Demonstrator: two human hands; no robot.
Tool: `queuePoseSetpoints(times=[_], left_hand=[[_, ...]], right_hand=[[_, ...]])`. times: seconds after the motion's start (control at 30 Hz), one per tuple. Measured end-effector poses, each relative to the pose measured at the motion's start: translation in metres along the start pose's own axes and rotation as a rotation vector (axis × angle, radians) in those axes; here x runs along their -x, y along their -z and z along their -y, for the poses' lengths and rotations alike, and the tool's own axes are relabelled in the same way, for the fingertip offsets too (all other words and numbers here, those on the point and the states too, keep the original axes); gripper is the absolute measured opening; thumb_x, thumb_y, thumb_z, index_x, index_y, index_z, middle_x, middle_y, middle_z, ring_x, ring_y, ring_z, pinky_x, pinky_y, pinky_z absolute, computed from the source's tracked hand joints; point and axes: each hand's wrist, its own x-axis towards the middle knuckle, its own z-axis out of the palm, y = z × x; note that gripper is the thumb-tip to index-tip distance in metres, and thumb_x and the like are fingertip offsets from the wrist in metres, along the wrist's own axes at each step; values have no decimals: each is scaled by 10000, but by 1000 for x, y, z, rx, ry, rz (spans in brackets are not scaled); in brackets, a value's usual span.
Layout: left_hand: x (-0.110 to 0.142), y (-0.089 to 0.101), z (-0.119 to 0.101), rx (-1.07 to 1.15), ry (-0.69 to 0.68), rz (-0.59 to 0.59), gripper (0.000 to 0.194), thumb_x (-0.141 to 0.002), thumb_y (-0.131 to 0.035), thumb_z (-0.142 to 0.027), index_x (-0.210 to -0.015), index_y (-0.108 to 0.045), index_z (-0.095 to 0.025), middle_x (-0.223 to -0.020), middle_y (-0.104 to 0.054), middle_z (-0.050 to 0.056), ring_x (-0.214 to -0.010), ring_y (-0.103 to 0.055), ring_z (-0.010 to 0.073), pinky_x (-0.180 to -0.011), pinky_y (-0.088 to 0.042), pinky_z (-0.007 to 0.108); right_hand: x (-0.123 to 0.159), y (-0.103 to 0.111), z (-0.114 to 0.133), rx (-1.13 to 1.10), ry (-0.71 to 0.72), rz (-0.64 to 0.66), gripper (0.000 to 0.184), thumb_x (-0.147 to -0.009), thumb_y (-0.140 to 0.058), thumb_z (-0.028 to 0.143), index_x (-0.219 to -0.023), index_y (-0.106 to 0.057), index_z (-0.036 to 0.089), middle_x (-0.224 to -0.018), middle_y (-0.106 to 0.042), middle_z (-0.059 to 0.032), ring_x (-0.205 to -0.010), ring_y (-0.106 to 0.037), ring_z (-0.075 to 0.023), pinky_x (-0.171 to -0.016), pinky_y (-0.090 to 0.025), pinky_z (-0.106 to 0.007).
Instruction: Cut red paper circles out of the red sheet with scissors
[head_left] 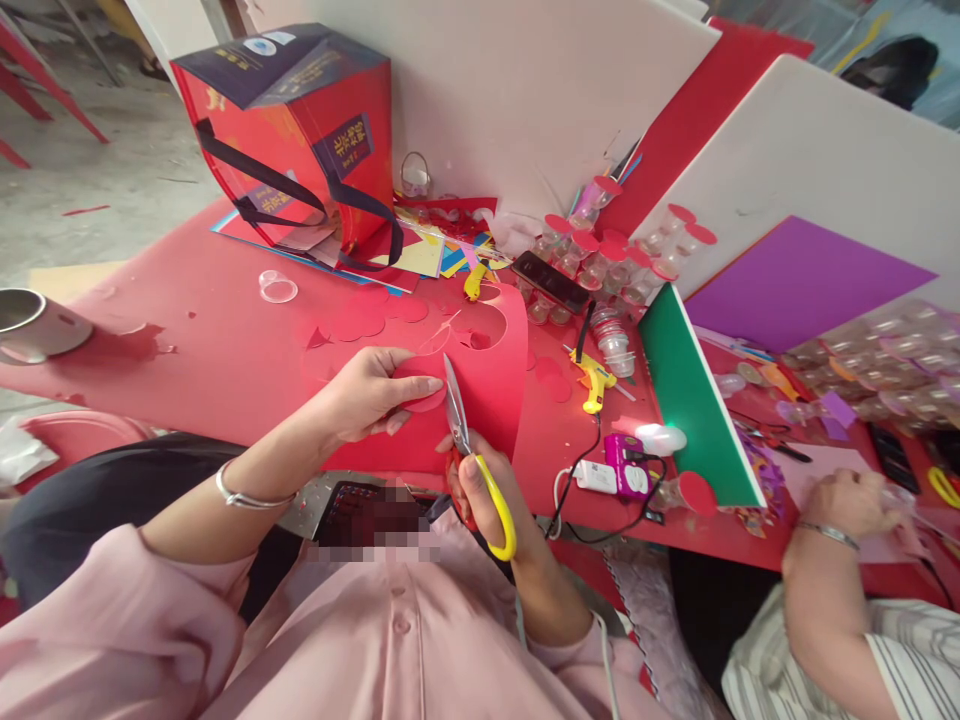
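Note:
My left hand (pixel 379 395) pinches a round piece of red paper (pixel 418 388) between thumb and fingers. In my right hand (pixel 484 490) are yellow-handled scissors (pixel 457 405), their blades pointing away from me beside the disc's right edge. Whether the blades are fully closed is hard to make out. Behind and under both hands lies a larger red sheet (pixel 499 370) with rounded cut-outs along its far edge. Several cut red discs (pixel 360 318) lie on the table beyond my left hand.
A red gift bag (pixel 300 130) stands at the back left, a metal mug (pixel 37 325) at the far left. To the right are a yellow glue gun (pixel 595 380), a phone (pixel 551 281), stacked plastic cups (pixel 613 340), a purple power adapter (pixel 628 468) and a green divider (pixel 694 400). A co-worker's hand (pixel 851 510) works beyond it.

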Motion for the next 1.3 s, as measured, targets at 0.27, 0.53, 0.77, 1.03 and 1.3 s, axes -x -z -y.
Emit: queuePoseSetpoints(times=[0.27, 0.53, 0.77, 1.03, 1.3], left_hand=[[1, 3, 0, -8, -3, 6, 374, -706, -1015, -389, -664, -692, -204, -468, -527, -34, -307, -449, 91, -297, -233, 176], [2, 3, -4, -54, 80, 2, 367, -737, -996, -420, -725, -697, -207, -439, -502, -54, -294, -391, 81, -285, -204, 170], [2, 0, -3, -2, 48, -7, 412, -729, -998, -454, -708, -672, -205, -466, -493, -55, -304, -421, 81, -289, -200, 170], [-1, 5, 0, 3, 35, 21, 421, -736, -992, -448, -662, -647, -219, -448, -488, -44, -273, -365, 78, -284, -167, 188], [0, 7, 1, 20, 32, 39, 431, -722, -1000, -433, -647, -631, -223, -448, -480, -44, -279, -373, 79, -277, -168, 186]], right_hand=[[2, 2, 1, -5, 3, 11, 809, -1053, -440, 974, -1286, -713, 249, -695, -474, 20, -527, -437, -169, -482, -357, -307], [2, 1, 0, 2, 43, 2, 831, -1056, -430, 974, -1289, -724, 233, -680, -466, 17, -537, -437, -176, -477, -340, -306], [2, 0, -4, -17, 43, -4, 824, -1050, -446, 976, -1274, -722, 233, -665, -466, 15, -528, -432, -175, -482, -324, -310], [3, 0, -7, -3, 47, -9, 811, -1057, -441, 971, -1282, -708, 239, -650, -479, 23, -529, -461, -183, -485, -350, -317], [4, 1, -8, -21, 43, 7, 796, -1062, -457, 960, -1287, -713, 241, -647, -469, 26, -522, -445, -183, -476, -340, -321]])
